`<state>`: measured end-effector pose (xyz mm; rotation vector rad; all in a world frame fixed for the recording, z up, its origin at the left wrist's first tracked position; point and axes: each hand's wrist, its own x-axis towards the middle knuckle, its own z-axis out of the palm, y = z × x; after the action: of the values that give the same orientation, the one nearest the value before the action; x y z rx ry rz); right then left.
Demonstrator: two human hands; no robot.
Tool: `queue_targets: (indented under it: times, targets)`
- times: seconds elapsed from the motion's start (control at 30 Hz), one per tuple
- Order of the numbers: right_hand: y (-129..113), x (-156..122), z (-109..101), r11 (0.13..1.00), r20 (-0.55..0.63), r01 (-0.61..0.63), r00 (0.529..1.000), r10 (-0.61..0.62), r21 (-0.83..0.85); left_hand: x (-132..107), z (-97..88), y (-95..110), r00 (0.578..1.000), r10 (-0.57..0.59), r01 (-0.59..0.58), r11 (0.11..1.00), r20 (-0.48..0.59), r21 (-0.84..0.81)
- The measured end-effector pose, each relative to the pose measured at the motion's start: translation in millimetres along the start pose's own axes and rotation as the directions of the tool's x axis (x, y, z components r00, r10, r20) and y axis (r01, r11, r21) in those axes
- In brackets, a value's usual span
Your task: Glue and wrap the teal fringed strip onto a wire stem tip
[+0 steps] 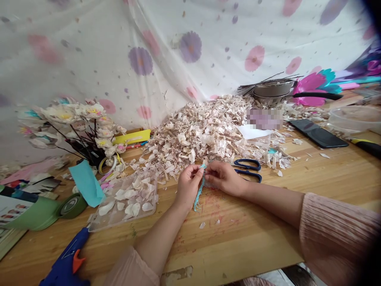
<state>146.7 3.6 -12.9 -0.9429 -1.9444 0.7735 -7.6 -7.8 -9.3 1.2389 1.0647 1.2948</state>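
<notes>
Pinched in the fingers of my left hand (pixel 189 183) is a strip of fringed turquoise paper (pixel 199 194), its frayed end hanging down over the table. My right hand (pixel 225 177) meets it at the top, fingertips closed around the strip's upper end, where a small pale tip shows. What exactly lies between the right fingertips is hard to make out. Just behind my right hand are the dark blue handles of scissors (pixel 247 163). A big heap of dried whitish petals or shavings (pixel 205 127) rises beyond both hands.
On the left are a clear plastic tray (pixel 125 210) with loose petals, a blue glue gun (pixel 68 258), green tape (pixel 71 205) and a bunch of handmade flowers (pixel 68 119). A black phone (pixel 318 133), metal pan (pixel 274 89) and clear plastic bowl (pixel 354 119) lie right.
</notes>
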Motion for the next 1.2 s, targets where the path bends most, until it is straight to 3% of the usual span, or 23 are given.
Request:
queue_targets:
  times: [0.23, 0.43, 1.2]
  targets:
    - [1.2, 0.8, -3.8, 0.994, -0.176, -0.046, 0.982, 0.063, 0.096, -1.2, -0.8, -0.7, 0.997, -0.059, 0.06, 0.998, 0.041, -0.026]
    - [3.6, 1.2, -2.4, 0.997, -0.164, 0.056, 0.985, -0.046, 0.059, 0.3, -2.0, -5.1, 0.993, -0.101, 0.107, 0.99, 0.065, -0.09]
    - [3.7, 0.4, -0.8, 0.999, -0.157, 0.015, 0.988, -0.009, 0.035, -0.2, -1.2, -1.3, 0.99, -0.121, 0.128, 0.985, 0.066, -0.117]
